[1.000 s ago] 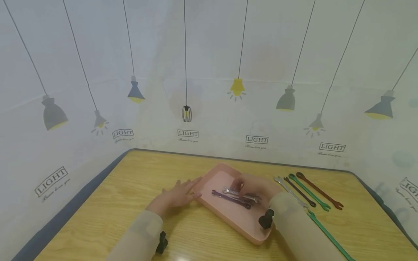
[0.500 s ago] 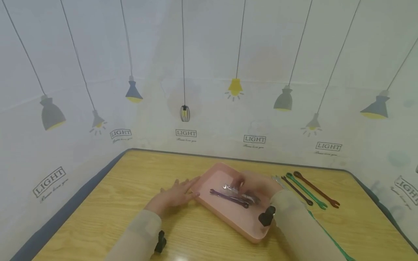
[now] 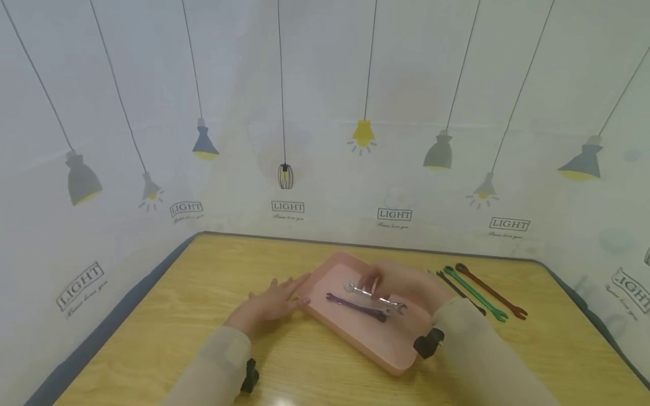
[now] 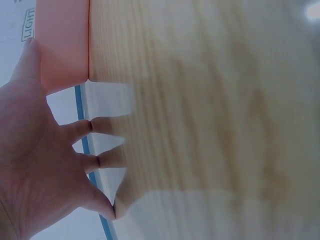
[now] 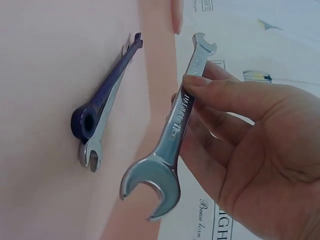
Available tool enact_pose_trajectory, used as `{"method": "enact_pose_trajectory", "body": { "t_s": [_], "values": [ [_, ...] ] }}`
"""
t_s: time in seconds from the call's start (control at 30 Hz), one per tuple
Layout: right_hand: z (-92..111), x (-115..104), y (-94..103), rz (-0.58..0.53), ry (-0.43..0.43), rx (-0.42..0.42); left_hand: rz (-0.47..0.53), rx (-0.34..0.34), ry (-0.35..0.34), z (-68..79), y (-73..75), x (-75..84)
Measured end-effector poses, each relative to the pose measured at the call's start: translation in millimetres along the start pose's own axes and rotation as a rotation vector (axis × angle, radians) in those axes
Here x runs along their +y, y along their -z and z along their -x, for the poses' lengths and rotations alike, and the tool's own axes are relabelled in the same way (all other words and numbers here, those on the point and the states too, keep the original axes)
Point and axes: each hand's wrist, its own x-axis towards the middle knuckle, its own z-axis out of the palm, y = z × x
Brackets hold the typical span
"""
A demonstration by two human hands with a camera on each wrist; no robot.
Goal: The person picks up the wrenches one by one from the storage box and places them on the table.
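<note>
My right hand [image 3: 398, 282] pinches a silver double open-ended wrench [image 5: 175, 127] between thumb and fingers, holding it above the pink tray [image 3: 393, 352]. In the right wrist view the larger end tilts toward the camera. Below it on the tray floor lies a purple wrench [image 3: 355, 307] with a ring at one end. A second silver wrench [image 5: 106, 122] lies partly under the purple one. My left hand [image 3: 274, 301] is spread at the tray's left corner. Its thumb reaches along the pink wall in the left wrist view, and the other fingertips rest on the wood.
Right of the tray, a red-brown wrench [image 3: 491, 291], a green wrench [image 3: 475, 293] and a dark wrench [image 3: 447, 280] lie roughly side by side on the wooden table [image 3: 178, 338]. My right sleeve partly covers that area. A white sheet [image 3: 325, 169] printed with lamps stands behind the table.
The right hand has raised the silver wrench from beside the purple one and shifted slightly right. A green wrench at lower right is now behind the sleeve. The left hand stays at the tray.
</note>
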Motion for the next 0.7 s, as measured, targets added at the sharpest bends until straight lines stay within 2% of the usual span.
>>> {"method": "enact_pose_trajectory", "body": {
  "t_s": [0.13, 0.37, 0.7],
  "values": [
    [14, -7, 2.3, 0.143, 0.078, -0.009, 0.001, -0.004, -0.002, 2.8, -0.3, 1.5],
    [37, -2, 11.8, 0.17, 0.17, -0.014, -0.006, -0.012, 0.015, 8.9, 3.0, 6.3],
    [65, 26, 21.5, 0.173, 0.153, 0.043, -0.007, -0.016, 0.013, 9.0, 4.2, 6.9]
  ]
}}
